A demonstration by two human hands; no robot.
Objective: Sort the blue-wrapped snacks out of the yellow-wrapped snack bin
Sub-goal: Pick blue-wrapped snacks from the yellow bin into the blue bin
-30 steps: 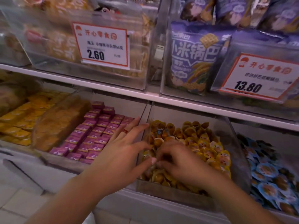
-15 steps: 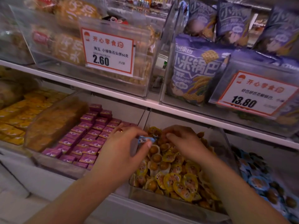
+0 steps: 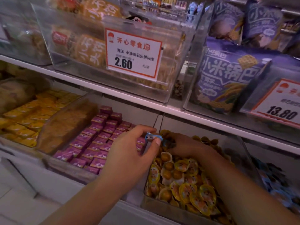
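Right hand (image 3: 183, 146): fingertips buried among yellow-wrapped snacks (image 3: 186, 181), grip unreadable. Blue-wrapped snacks bin (image 3: 276, 181) right of it: blurred, cut by frame edge.

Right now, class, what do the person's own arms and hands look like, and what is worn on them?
Both forearms are bare with no sleeve in view. The left hand and the right hand wear no gloves. No watch or bracelet shows. Nails are short and plain.

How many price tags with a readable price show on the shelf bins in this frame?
2. One price tag, reading 2.60, hangs on the clear upper bin at centre. The other price tag, reading 13.80, is on the upper right bin, cut off by the frame edge. Others may lie out of view.
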